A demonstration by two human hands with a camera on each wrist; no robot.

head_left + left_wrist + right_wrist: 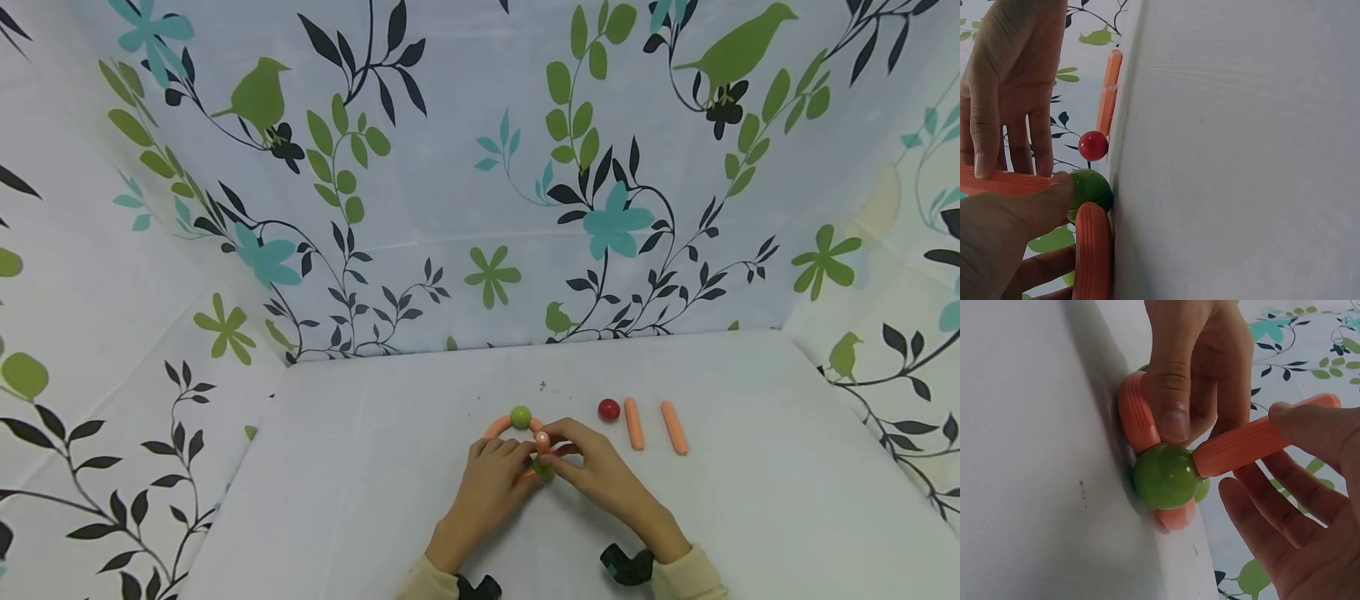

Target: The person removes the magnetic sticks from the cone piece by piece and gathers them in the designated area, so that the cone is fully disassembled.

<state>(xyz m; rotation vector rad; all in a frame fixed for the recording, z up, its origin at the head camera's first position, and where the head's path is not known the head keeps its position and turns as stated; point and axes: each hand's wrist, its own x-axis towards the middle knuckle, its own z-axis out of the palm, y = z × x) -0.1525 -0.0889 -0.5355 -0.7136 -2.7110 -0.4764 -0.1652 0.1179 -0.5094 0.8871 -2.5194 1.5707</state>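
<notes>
On the white table lies a partial ring of curved orange pieces joined by a far green ball and a near green ball. My left hand grips the curved orange piece beside the near ball, thumb pressed at the joint. My right hand pinches a straight orange stick whose end meets that near green ball. In the left wrist view the same stick lies under the right hand's fingers, against the ball.
A red ball and two loose straight orange sticks lie just right of the hands. Floral-printed cloth walls close in the table at the back and on both sides.
</notes>
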